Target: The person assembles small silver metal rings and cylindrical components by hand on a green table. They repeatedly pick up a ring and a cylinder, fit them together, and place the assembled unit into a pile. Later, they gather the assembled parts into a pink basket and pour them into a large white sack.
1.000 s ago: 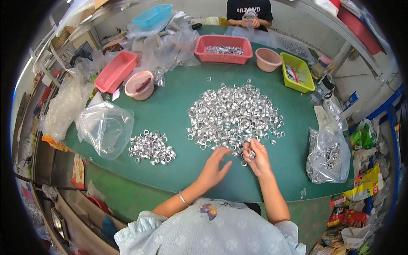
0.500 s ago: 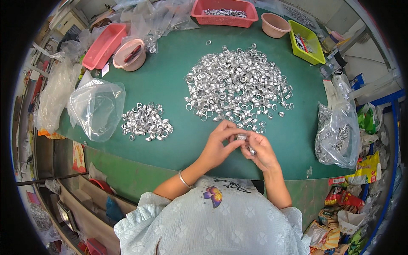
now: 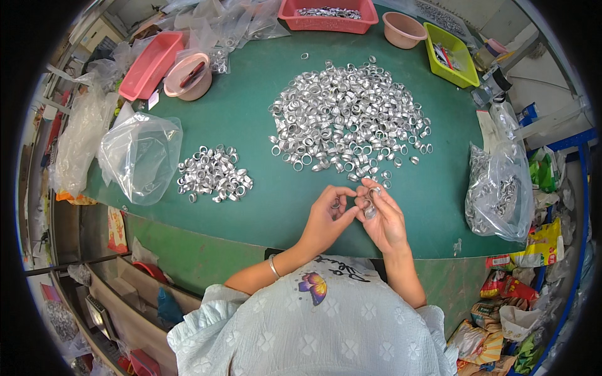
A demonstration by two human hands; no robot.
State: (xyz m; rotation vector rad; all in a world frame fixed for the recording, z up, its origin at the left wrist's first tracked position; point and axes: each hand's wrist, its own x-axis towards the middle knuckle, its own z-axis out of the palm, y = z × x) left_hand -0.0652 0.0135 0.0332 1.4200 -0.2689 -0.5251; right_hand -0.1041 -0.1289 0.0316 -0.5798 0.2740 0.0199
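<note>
A large heap of silver metal rings (image 3: pixel 348 116) lies just beyond my hands on the green table. My right hand (image 3: pixel 387 227), palm turned up, holds a few metal rings (image 3: pixel 370 212); one sits up at its fingertips and the others rest in the curled fingers. Beside it my left hand (image 3: pixel 323 222) is closed, with part of a ring (image 3: pixel 337 203) showing inside its bent fingers. Its thumb and fingertips point toward the right hand. To the left, a smaller pile of similar rings (image 3: pixel 214 174) lies apart from the heap.
A clear plastic bag (image 3: pixel 141 160) lies left of the small pile; another bag of rings (image 3: pixel 498 203) is at the right edge. Along the back stand a red basket (image 3: pixel 329 24), a pink bowl (image 3: pixel 403 31), a yellow-green basket (image 3: pixel 453 66), another red basket (image 3: pixel 150 66) and a bowl (image 3: pixel 190 81).
My hands have moved slightly apart; the ring they both touched is no longer between them. The right palm has turned upward, showing its rings. The whole view has shifted slightly.
</note>
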